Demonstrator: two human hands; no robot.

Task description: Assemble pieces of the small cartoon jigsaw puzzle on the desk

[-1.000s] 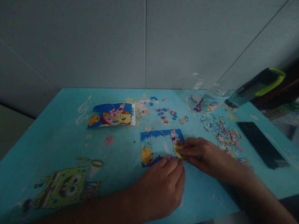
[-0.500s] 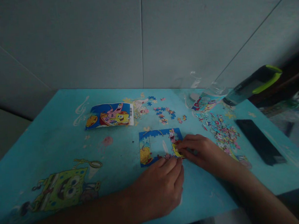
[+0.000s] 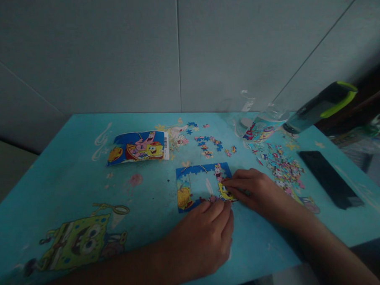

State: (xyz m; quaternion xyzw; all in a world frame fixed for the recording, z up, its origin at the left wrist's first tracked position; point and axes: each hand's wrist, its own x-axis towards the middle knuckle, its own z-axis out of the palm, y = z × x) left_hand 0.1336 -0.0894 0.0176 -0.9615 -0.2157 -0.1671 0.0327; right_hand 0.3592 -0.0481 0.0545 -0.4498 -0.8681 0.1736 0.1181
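Observation:
A small, partly built cartoon jigsaw [image 3: 196,185] lies on the turquoise table [image 3: 68,181], its frame joined and its middle open. My left hand [image 3: 203,238] rests at its front edge with curled fingertips pressing on the lower border. My right hand [image 3: 258,190] lies at the puzzle's right side, fingers drawn together and pressing pieces at the yellow and pink corner [image 3: 225,191]. Whether a loose piece sits under those fingertips I cannot make out.
A reference picture card [image 3: 138,147] lies at the back left. Several loose pieces [image 3: 210,143] sit behind the puzzle, and a bigger heap [image 3: 284,168] to the right. A black phone [image 3: 328,178], a clear bag [image 3: 260,129] and a dark green-handled bottle [image 3: 323,105] stand at the right.
Both hands stay at the puzzle; my right fingertips have edged slightly left along its right side. The view has shifted a little.

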